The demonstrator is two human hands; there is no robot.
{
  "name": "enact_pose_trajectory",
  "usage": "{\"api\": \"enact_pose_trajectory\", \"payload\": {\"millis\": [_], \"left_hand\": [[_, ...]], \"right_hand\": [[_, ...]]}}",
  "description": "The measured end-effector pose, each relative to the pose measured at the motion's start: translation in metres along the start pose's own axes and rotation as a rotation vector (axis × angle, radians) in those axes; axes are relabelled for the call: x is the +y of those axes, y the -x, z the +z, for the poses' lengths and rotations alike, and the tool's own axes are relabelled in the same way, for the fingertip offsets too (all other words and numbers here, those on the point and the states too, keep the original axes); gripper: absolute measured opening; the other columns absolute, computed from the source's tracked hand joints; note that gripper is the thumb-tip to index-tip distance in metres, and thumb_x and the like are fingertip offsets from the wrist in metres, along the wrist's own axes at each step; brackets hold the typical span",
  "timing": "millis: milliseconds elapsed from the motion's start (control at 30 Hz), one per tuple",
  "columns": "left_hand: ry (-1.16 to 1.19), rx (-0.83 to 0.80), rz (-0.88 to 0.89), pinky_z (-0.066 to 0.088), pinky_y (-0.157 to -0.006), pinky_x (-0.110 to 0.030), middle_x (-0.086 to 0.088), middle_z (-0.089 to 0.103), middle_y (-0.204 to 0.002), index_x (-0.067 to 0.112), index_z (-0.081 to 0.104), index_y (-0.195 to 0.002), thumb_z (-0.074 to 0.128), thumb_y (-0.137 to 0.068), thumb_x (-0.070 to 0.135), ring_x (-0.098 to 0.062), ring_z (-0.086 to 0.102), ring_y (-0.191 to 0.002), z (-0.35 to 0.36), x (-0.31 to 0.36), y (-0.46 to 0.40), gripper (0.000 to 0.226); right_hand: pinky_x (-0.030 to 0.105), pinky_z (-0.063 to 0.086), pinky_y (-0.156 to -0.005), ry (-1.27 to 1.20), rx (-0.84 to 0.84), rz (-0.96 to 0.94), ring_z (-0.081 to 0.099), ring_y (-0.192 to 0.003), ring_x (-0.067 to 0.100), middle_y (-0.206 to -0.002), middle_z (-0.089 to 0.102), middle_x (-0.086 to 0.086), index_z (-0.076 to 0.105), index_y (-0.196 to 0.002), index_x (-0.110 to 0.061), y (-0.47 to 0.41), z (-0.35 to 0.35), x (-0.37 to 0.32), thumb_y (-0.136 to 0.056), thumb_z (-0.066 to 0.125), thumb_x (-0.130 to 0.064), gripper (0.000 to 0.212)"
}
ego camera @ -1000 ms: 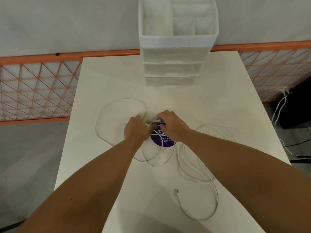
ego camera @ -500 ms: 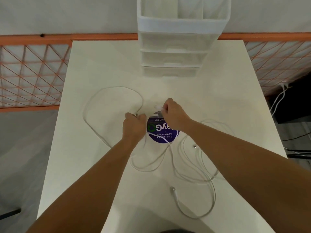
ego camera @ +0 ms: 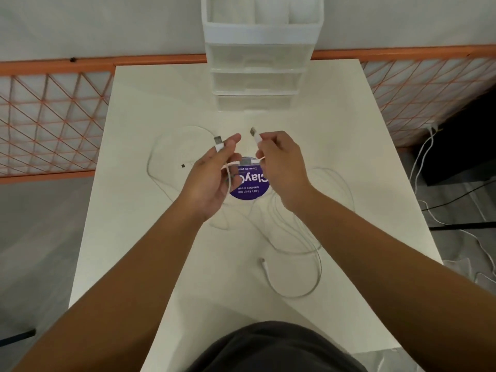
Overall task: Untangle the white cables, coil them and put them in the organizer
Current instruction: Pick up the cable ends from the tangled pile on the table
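Thin white cables (ego camera: 316, 267) lie in loose overlapping loops on the white table (ego camera: 128, 237). My left hand (ego camera: 214, 178) is lifted above the table and pinches one cable just below its USB plug (ego camera: 218, 142). My right hand (ego camera: 281, 165) holds a second plug end (ego camera: 253, 134) between thumb and fingers, a hand's width to the right. A third plug (ego camera: 245, 163) shows between the two hands. A small connector (ego camera: 264, 264) rests free on the table nearer to me. The white organizer (ego camera: 257, 36), with open top compartments and drawers, stands at the table's far edge.
A round purple sticker (ego camera: 251, 185) lies on the table under my hands. An orange mesh fence (ego camera: 51, 116) runs behind and beside the table. Other white and black cables (ego camera: 424, 162) hang on the floor to the right.
Both hands have risen off the table and moved apart, each lifting a cable plug end. The left loop has been pulled in.
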State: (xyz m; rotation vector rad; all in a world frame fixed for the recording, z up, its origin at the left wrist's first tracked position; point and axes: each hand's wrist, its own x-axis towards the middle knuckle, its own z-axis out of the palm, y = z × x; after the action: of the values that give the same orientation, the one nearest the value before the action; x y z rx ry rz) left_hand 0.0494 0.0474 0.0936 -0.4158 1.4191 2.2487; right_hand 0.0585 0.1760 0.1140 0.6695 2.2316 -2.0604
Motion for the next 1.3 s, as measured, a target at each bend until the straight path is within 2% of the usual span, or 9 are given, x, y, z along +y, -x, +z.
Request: {"api": "enact_pose_trajectory", "payload": {"millis": [233, 433, 533, 667, 767, 833, 967, 1133, 1300], "left_hand": [[-0.008, -0.145, -0.076, 0.05, -0.102, -0.039, -0.012, 0.062, -0.133, 0.017, 0.06, -0.131, 0.043, -0.101, 0.045, -0.022, 0.058, -0.126, 0.01, -0.035, 0.056, 0.044], [-0.027, -0.157, -0.089, 0.052, -0.09, -0.035, 0.008, 0.069, -0.124, 0.04, 0.056, -0.13, 0.034, -0.102, 0.047, -0.009, 0.066, -0.113, 0.002, -0.054, 0.073, 0.036], [-0.155, -0.101, -0.015, 0.055, -0.081, -0.035, 0.005, 0.07, -0.121, 0.032, 0.053, -0.132, 0.033, -0.104, 0.043, -0.011, 0.069, -0.107, 0.004, -0.065, 0.073, 0.036], [-0.325, 0.014, 0.018, 0.054, -0.062, -0.03, -0.001, 0.073, -0.103, 0.021, 0.061, -0.119, 0.042, -0.103, 0.036, -0.015, 0.069, -0.076, 0.009, -0.076, 0.071, 0.029], [-0.366, 0.039, 0.005, 0.042, -0.053, -0.024, 0.0, 0.063, -0.085, 0.02, 0.064, -0.107, 0.045, -0.103, 0.031, -0.01, 0.049, -0.058, 0.011, -0.081, 0.068, 0.022], [-0.348, 0.02, -0.017, 0.038, -0.051, -0.023, 0.001, 0.057, -0.077, 0.022, 0.064, -0.103, 0.046, -0.102, 0.032, -0.009, 0.042, -0.055, 0.014, -0.083, 0.068, 0.021], [-0.337, -0.001, -0.025, 0.042, -0.054, -0.024, 0.001, 0.062, -0.074, 0.02, 0.063, -0.104, 0.047, -0.102, 0.033, -0.01, 0.046, -0.055, 0.022, -0.084, 0.068, 0.021], [-0.283, 0.001, -0.022, 0.059, -0.078, -0.035, -0.009, 0.076, -0.097, 0.013, 0.06, -0.116, 0.051, -0.1, 0.032, -0.018, 0.072, -0.082, 0.03, -0.084, 0.068, 0.026], [-0.22, 0.019, 0.008, 0.055, -0.093, -0.044, -0.002, 0.073, -0.116, 0.019, 0.065, -0.118, 0.058, -0.096, 0.031, -0.018, 0.067, -0.112, 0.044, -0.075, 0.067, 0.026]], "right_hand": [[0.023, 0.056, -0.075, -0.204, 0.074, 0.004, 0.065, -0.076, 0.0, -0.09, 0.07, -0.004, 0.065, -0.102, -0.011, 0.069, 0.018, 0.029, -0.091, 0.063, -0.02, 0.015], [0.04, 0.053, -0.092, -0.095, 0.035, -0.051, 0.066, -0.097, 0.015, -0.106, 0.071, 0.004, 0.073, -0.106, -0.019, 0.089, 0.016, 0.058, -0.092, 0.057, -0.017, 0.021], [0.044, 0.056, -0.082, 0.088, -0.06, -0.122, 0.064, -0.089, 0.019, -0.093, 0.066, 0.003, 0.074, -0.098, -0.023, 0.09, 0.003, 0.061, -0.089, 0.055, -0.016, 0.023], [0.023, 0.049, -0.068, 0.269, -0.007, -0.126, 0.064, -0.072, 0.01, -0.078, 0.07, -0.001, 0.073, -0.079, -0.017, 0.064, -0.027, 0.065, -0.083, 0.058, -0.018, 0.016], [0.015, 0.045, -0.068, 0.448, 0.191, -0.037, 0.06, -0.078, 0.011, -0.094, 0.068, 0.005, 0.065, -0.095, -0.009, 0.021, -0.055, 0.091, -0.086, 0.057, -0.021, 0.017], [0.031, 0.05, -0.08, 0.573, 0.131, 0.137, 0.062, -0.096, 0.025, -0.109, 0.064, 0.011, 0.053, -0.113, -0.005, 0.0, -0.068, 0.112, -0.086, 0.058, -0.03, 0.036], [0.032, 0.044, -0.071, 0.67, 0.093, 0.298, 0.056, -0.097, 0.028, -0.115, 0.055, 0.012, 0.04, -0.124, -0.002, -0.006, -0.085, 0.136, -0.085, 0.064, -0.033, 0.055], [0.027, 0.045, -0.074, 0.663, 0.081, 0.232, 0.061, -0.1, 0.027, -0.118, 0.062, 0.013, 0.057, -0.117, 0.0, -0.007, -0.093, 0.138, -0.093, 0.054, -0.015, 0.029], [0.027, 0.046, -0.068, 0.304, 0.107, 0.081, 0.063, -0.084, 0.023, -0.09, 0.061, -0.001, 0.06, -0.106, -0.009, 0.007, -0.089, 0.105, -0.093, 0.05, -0.013, 0.017]]}}
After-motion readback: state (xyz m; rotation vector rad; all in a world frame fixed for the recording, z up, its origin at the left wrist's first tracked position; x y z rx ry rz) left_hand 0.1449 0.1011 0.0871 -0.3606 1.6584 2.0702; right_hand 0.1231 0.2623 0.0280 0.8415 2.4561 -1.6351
